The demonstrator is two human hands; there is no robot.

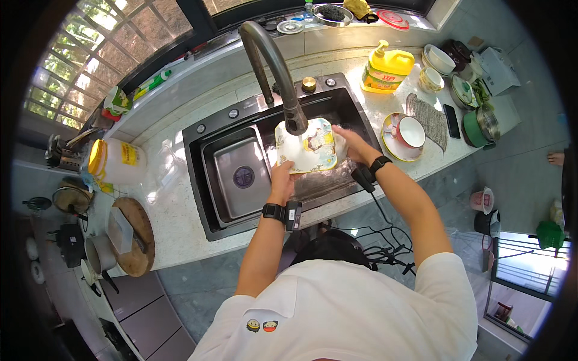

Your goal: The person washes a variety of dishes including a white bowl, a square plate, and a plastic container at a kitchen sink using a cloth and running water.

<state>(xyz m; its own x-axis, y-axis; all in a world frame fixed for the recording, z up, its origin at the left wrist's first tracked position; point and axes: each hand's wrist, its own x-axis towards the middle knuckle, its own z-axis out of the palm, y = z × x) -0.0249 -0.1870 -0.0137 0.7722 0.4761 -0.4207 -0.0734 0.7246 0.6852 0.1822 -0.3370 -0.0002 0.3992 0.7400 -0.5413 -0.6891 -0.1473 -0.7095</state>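
Over the right basin of a dark double sink, both my hands hold a square white plate with a cartoon print and a yellow rim. My left hand grips its lower left edge. At its right side is my right hand, with something pale, perhaps a cloth, between it and the plate; its fingers are partly hidden. The spout of a grey metal faucet hangs directly above the plate. A red and white bowl rests on a round patterned plate on the counter to the right.
Right of the sink are a yellow detergent jug, a grey cloth, a phone, stacked bowls and a green pot. On the left stand a large plastic jar and a round wooden board with a knife. Black cables hang near my right side.
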